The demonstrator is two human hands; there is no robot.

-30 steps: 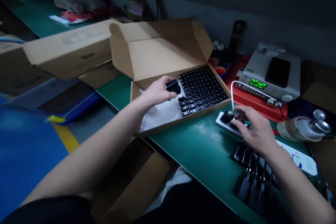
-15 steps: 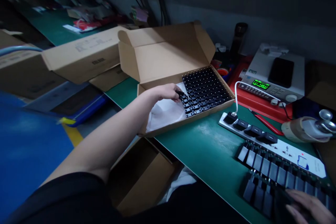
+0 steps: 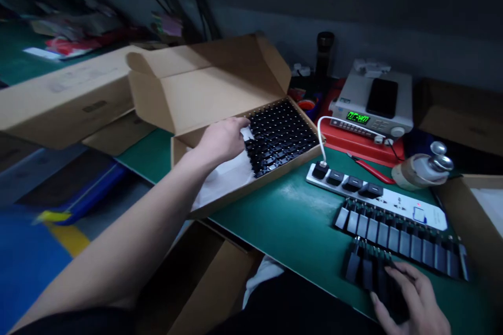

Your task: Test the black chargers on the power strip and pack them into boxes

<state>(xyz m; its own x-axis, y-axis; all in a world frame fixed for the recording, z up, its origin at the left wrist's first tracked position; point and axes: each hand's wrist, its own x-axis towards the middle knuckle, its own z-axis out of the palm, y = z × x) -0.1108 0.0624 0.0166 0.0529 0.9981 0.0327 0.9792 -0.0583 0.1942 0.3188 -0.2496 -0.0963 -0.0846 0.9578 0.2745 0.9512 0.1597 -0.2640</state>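
An open cardboard box (image 3: pixel 226 201) holds tight rows of black power adapters (image 3: pixel 281 136) with their metal pins upward. White sheet (image 3: pixel 223 180) shows in its left part. My left hand (image 3: pixel 223 138) is over the box at the left edge of these rows, fingers curled in; what they hold, if anything, is hidden. My right hand (image 3: pixel 418 298) is at the lower right, thumb and fingers around a dark power adapter (image 3: pixel 393 293) at the end of a short row. Behind it lies a longer row of adapters (image 3: pixel 389 235) on the green table (image 3: pixel 275 220).
A white power strip (image 3: pixel 377 196) with several black adapters plugged in lies behind the rows. Beyond are red-handled pliers (image 3: pixel 373 170), a grey meter (image 3: pixel 373 110) with a phone on top, and a pump bottle (image 3: pixel 424 167). Another carton (image 3: pixel 471 220) stands at right.
The view has turned right, so the box sits further left. My left fingers have shifted slightly toward the back of the box. More of my right hand and the table rows now shows.
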